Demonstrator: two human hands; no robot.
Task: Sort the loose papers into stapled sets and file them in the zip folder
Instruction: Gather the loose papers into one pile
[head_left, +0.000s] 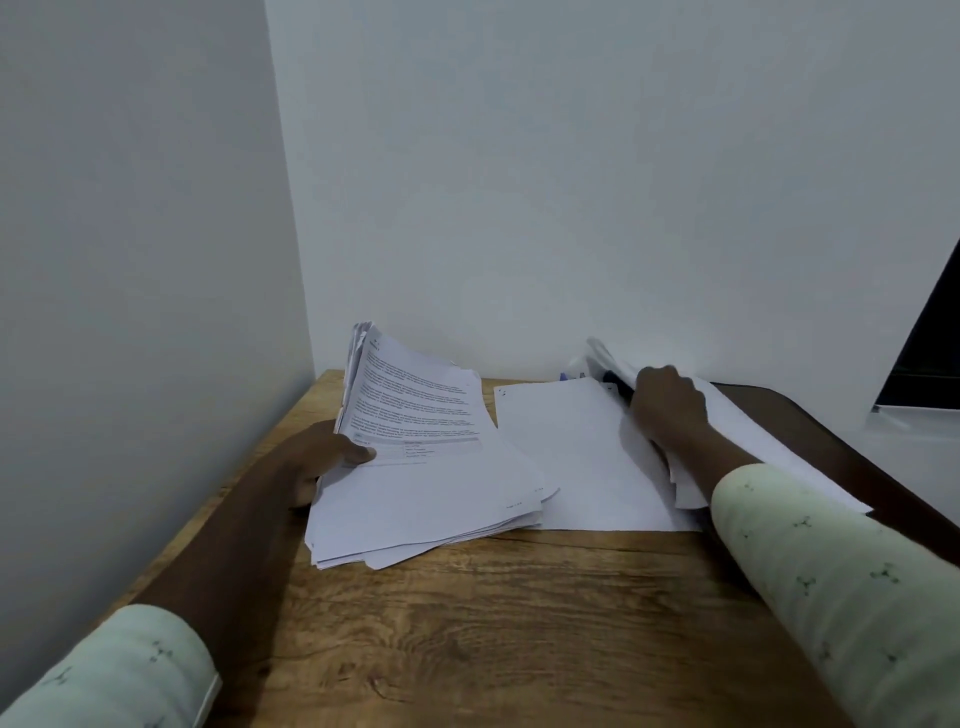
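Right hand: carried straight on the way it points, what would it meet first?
Probably the dark object just ahead of the right hand, among the loose papers; the hand may be touching it. Behind that stands the wall.

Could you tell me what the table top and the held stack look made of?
The brown table top looks like wood or wood-grain laminate, matte, with visible grain and knots. The white printed stack is thin paper: edges fan and curl.

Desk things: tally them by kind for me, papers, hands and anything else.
Hands: 2 (left hand, right hand)
Paper groups: 3 (printed stack, blank sheet, right-side sheets)
Black tool: 1
Blue item: 1
Total: 7
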